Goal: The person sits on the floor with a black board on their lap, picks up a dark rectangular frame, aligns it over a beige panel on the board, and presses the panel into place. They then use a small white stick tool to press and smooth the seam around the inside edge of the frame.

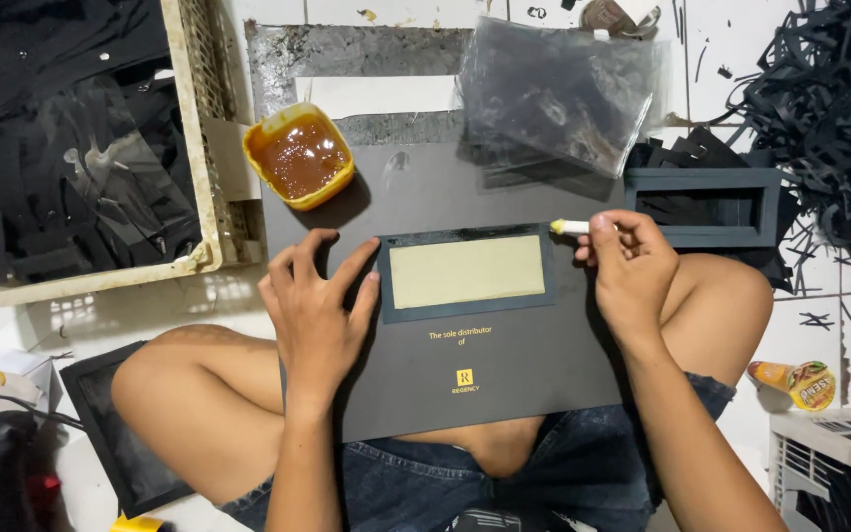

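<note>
A dark grey card (504, 374) with small gold print lies across my knees. It has a rectangular window with a dark glued frame and a pale yellow panel (466, 271) inside. My left hand (315, 310) presses flat on the card beside the window's left edge, fingers spread. My right hand (630, 264) sits at the window's right side and pinches a small white-handled brush (571, 227), its tip near the frame's upper right corner. A yellow tub of brown glue (298, 156) stands on the card's far left corner.
A cream crate (194, 148) of black offcuts stands at the left. Clear plastic sheets (558, 89) lie behind the card, a dark tray of frames (706, 205) to the right, a heap of black strips (829, 108) at far right, and a black frame (115, 433) by my left knee.
</note>
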